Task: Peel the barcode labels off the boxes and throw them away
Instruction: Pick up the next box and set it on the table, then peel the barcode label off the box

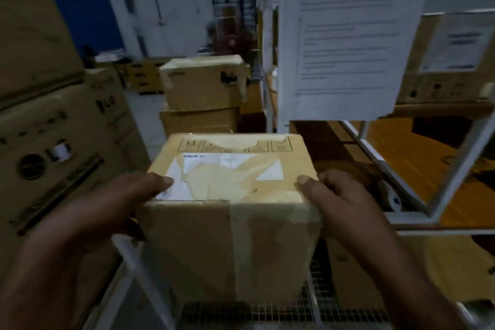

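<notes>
A brown cardboard box (pixel 230 238) fills the middle of the head view, held up in front of me. Its top face carries the torn remains of a white label (pixel 176 182), with a bare ripped patch of cardboard in the middle and a small white scrap (pixel 270 173) at the right. My left hand (pixel 126 201) grips the box's near left corner, thumb lying on the white label. My right hand (pixel 340 195) grips the near right corner, thumb on the top edge. Clear tape runs down the box's front face.
Large printed cartons (pixel 53 158) are stacked at the left. Two more boxes (pixel 203 94) sit stacked straight ahead. A white metal rack (pixel 439 190) with orange shelves stands at the right, a printed sheet (pixel 348 35) hanging on it. Wire mesh (pixel 267 313) lies below the box. A person is far back.
</notes>
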Demonstrator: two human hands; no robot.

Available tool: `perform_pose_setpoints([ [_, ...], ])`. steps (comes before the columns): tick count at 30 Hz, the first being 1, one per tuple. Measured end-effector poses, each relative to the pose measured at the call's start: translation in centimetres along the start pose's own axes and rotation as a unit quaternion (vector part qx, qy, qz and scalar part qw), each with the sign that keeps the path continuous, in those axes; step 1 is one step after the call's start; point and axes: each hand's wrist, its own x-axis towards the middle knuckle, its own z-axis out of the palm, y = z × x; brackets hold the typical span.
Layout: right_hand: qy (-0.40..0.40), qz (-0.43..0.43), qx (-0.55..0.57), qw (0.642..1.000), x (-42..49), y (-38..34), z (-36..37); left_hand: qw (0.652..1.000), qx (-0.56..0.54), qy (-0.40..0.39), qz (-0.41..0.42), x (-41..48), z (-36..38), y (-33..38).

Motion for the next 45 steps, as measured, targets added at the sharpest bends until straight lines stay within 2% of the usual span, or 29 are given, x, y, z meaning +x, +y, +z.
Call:
perform_pose_setpoints([
  [4,-0.020,-0.051,0.055,0.997,1.7,-2.1,2.9,0.996,-0.021,0.072,0.037,-0.5,-1.8,1.6],
  [9,-0.025,-0.071,0.101,0.992,4.6,-3.0,6.4,0.984,-0.054,0.155,0.063,1.2,-2.5,1.2],
  [11,-0.021,-0.077,0.116,0.990,5.8,-3.1,7.3,0.980,-0.075,0.168,0.079,2.0,-2.5,0.7],
  [14,-0.018,-0.074,0.105,0.992,7.3,-3.0,8.8,0.980,-0.081,0.149,0.100,3.9,-3.1,-0.1],
  [17,-0.033,-0.076,0.066,0.994,8.2,-2.4,11.1,0.979,-0.069,0.170,0.085,7.4,-4.1,-1.8],
  [19,-0.050,-0.097,0.018,0.994,8.2,-2.2,13.4,0.978,-0.031,0.196,0.066,10.6,-4.8,-3.4],
  [24,-0.037,-0.171,-0.125,0.977,8.4,-4.4,18.7,0.958,0.029,0.283,0.040,18.1,-8.2,-4.5],
  [27,0.006,-0.208,-0.154,0.966,10.3,-5.5,20.7,0.925,0.200,0.315,0.065,21.0,-10.1,-4.4],
  [29,0.030,-0.237,-0.125,0.963,12.0,-5.9,22.4,0.914,0.260,0.282,0.131,21.9,-11.0,-3.5],
  [31,0.030,-0.265,-0.088,0.960,13.5,-6.3,24.8,0.942,0.205,0.191,0.184,21.7,-11.1,-1.2],
  [33,0.033,-0.306,-0.078,0.948,14.6,-6.6,27.7,0.975,0.109,0.077,0.176,20.9,-10.9,1.4],
  [36,0.019,-0.352,-0.013,0.936,15.9,-7.2,30.8,0.985,0.073,-0.039,0.154,21.2,-12.9,3.4],
  [39,0.027,-0.374,0.066,0.925,17.7,-7.4,32.1,0.991,0.026,-0.033,0.128,24.3,-16.2,2.8],
  [41,0.088,-0.363,0.054,0.926,19.2,-6.8,32.3,0.994,-0.029,-0.001,0.107,26.9,-18.0,1.9],
  [43,0.158,-0.315,0.018,0.936,21.0,-5.6,31.8,0.994,-0.082,0.009,0.077,29.6,-19.1,0.4],
  [45,0.174,-0.232,-0.031,0.957,23.0,-4.8,30.7,0.992,-0.118,0.010,0.031,32.0,-19.1,-1.3],
])
